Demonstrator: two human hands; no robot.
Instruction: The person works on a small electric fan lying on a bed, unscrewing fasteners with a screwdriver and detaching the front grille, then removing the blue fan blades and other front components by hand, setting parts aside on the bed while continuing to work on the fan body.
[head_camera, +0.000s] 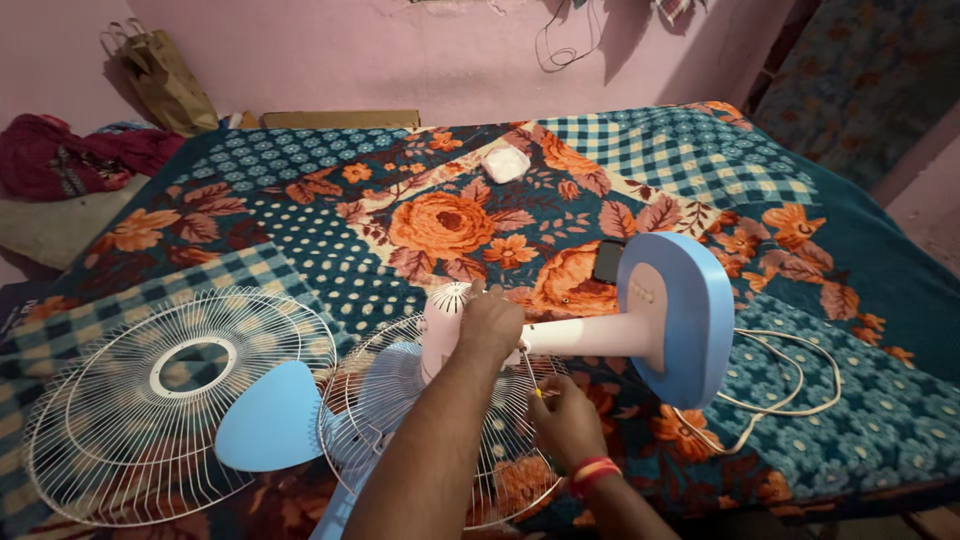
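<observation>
Left hand (488, 325): fingers closed over the white fan motor housing (442, 330). Right hand (563, 418): fingers pinched on a small yellow-tipped tool (541, 393) at the rear grille (440, 420). Fan laid flat on bed (450, 220); front grille (160, 400) set aside left. Fastener work judged underway; steady bracing is called for.

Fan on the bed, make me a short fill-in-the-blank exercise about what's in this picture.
1. The left hand rests on the fan's ____ housing.
2. The fan's round base is coloured ____.
3. The loose grille lies to the ____ of the hands.
4. The right hand wears a red and orange ____.

Missing words: motor; blue; left; wristband
</observation>
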